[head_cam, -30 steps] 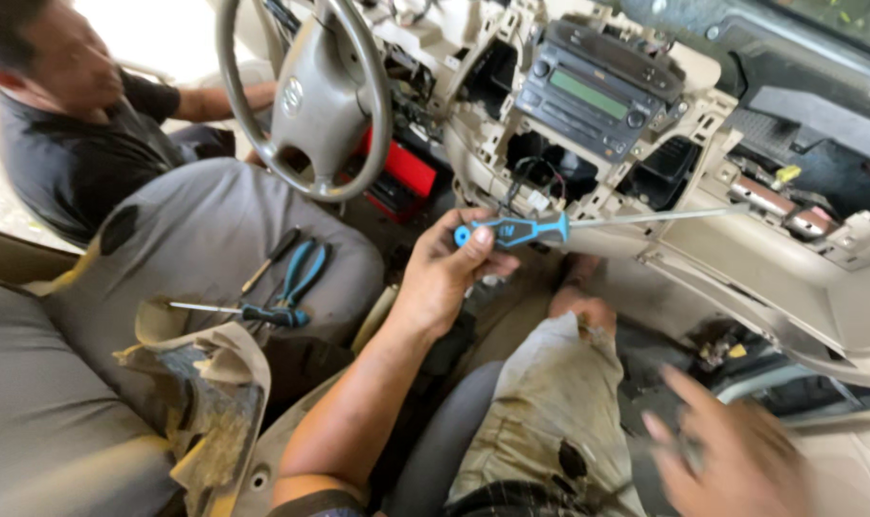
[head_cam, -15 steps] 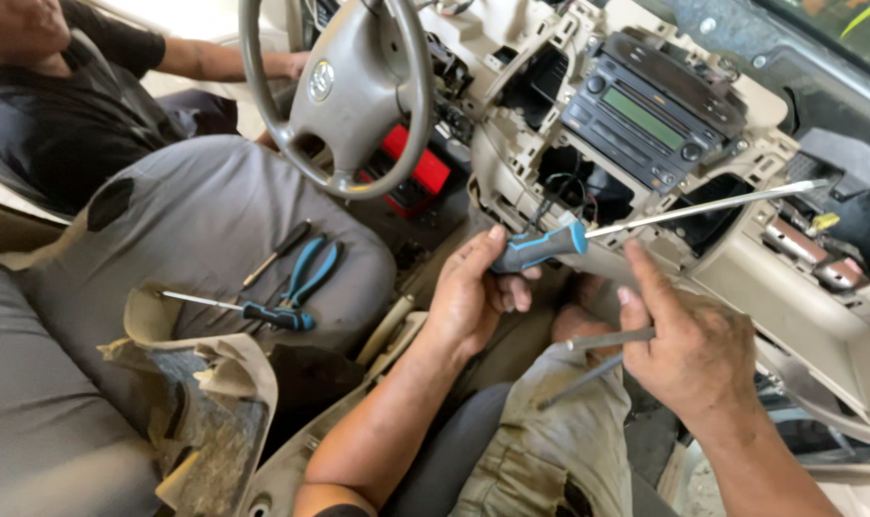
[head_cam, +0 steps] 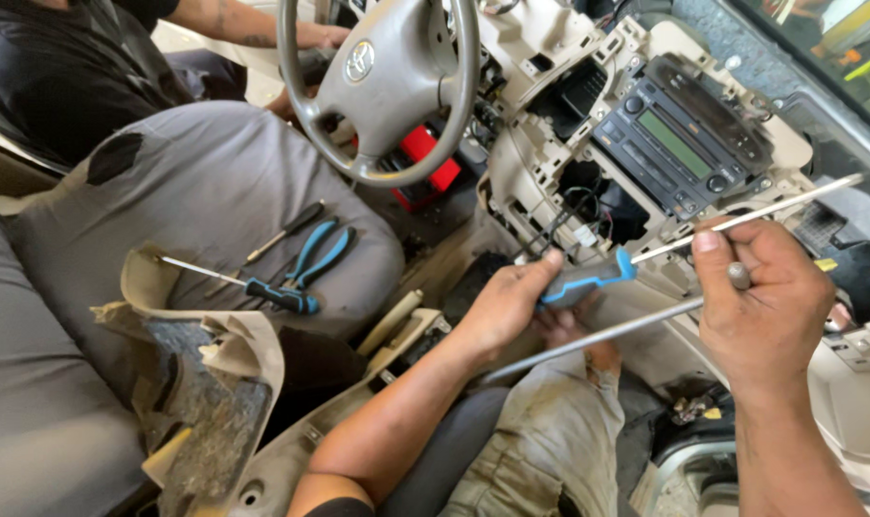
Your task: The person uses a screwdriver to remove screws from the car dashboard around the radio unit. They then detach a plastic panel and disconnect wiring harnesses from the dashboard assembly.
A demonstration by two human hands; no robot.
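The long screwdriver [head_cam: 636, 260], blue-and-grey handled with a thin bright shaft, lay across the space in front of the dismantled centre console [head_cam: 588, 191]. The left hand [head_cam: 511, 306] was clenched around its handle; the shaft ran up and to the right, past the thumb of the right hand [head_cam: 760, 306]. The right hand was closed on a separate metal rod [head_cam: 598, 340], which slanted down toward the person's knee. The car radio [head_cam: 679, 144] sat above the shaft. On the driver's seat [head_cam: 195, 182], well apart, lay blue-handled pliers [head_cam: 320, 254] and another screwdriver [head_cam: 253, 285], below the steering wheel [head_cam: 382, 86].
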